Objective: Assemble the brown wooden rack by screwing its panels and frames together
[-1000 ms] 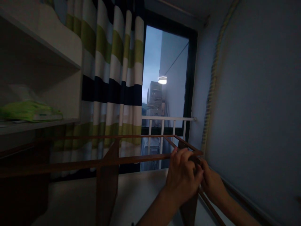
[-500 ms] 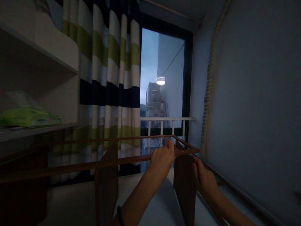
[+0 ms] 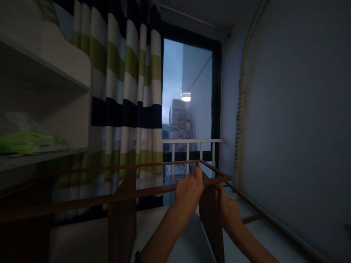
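Note:
A brown wooden frame (image 3: 90,200) with long thin rails and upright panels stretches across the lower view. My left hand (image 3: 189,188) is closed over its front rail, a short way left of the right-hand corner. Just below that corner, my right hand (image 3: 228,207) has its fingers curled in at the edge of the rightmost dark brown panel (image 3: 210,215); the fingertips are partly hidden. This panel hangs down beneath the rail. Further left stands another brown panel (image 3: 123,223), which neither hand touches.
A striped curtain (image 3: 126,80) and a window with a white railing (image 3: 194,140) are behind the frame. At left, a white shelf (image 3: 79,120) holds a bright green package (image 3: 33,141). A wall with a ribbed hose (image 3: 240,98) stands at right. A pale surface (image 3: 153,233) lies below.
My right hand has moved left, closer to my left hand, and its fingers are more tightly curled. The rightmost panel has shifted slightly left. My left hand still grips the rail.

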The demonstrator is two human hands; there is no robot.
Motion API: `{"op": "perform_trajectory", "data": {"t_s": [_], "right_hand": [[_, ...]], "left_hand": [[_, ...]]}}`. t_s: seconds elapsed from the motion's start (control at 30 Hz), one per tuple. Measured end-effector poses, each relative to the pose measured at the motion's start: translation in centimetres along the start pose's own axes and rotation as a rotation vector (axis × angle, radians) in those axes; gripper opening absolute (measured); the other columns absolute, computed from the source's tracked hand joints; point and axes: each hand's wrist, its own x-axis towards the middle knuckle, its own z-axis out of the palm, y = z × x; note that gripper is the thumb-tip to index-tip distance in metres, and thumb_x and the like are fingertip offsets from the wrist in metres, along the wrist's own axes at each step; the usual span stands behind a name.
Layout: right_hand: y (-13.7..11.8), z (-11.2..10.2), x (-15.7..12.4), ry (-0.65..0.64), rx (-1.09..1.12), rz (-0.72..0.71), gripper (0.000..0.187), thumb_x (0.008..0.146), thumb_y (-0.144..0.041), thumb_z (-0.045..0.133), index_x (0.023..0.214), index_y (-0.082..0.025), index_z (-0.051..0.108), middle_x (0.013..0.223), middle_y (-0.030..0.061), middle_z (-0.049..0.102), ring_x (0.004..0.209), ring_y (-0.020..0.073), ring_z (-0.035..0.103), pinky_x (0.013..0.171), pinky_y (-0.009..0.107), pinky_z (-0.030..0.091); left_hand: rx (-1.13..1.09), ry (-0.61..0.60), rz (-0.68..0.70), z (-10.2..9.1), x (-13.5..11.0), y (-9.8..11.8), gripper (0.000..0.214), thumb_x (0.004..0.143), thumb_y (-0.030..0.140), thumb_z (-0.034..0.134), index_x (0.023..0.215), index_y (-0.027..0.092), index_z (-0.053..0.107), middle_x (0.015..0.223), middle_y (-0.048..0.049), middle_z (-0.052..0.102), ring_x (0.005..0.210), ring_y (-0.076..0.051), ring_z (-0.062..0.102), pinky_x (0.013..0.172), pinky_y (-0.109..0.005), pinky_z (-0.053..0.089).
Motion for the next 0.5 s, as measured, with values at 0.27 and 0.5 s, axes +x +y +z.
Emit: {"op": "perform_trajectory", "data": {"t_s": [0.27, 0.5], "right_hand": [[-1.1, 1.2, 0.4, 0.039, 0.121, -0.022, 0.046, 0.092, -0.034, 0.009, 0.089, -0.009, 0.047, 0.05, 0.0063, 0.06, 0.038, 0.0173, 0.055, 0.035, 0.025, 0.032], [-0.7, 2.7, 0.4, 0.08, 0.125, -0.032, 0.04, 0.092, -0.032, 0.012, 0.088, -0.011, 0.046, 0.049, 0.0043, 0.059, 0.036, 0.0169, 0.054, 0.033, 0.025, 0.032]], "left_hand": [[0.039, 0.041, 0.002, 0.6, -0.2, -0.1, 0.007, 0.083, 0.016, 0.039, 0.089, 0.016, 0.04, 0.074, -0.0039, 0.062, 0.069, -0.022, 0.064, 0.056, -0.032, 0.052], [0.054, 0.046, -0.004, 0.9, -0.3, -0.2, 0.007, 0.082, 0.014, 0.04, 0.089, 0.017, 0.042, 0.075, -0.0033, 0.062, 0.069, -0.02, 0.064, 0.055, -0.029, 0.051]]}}
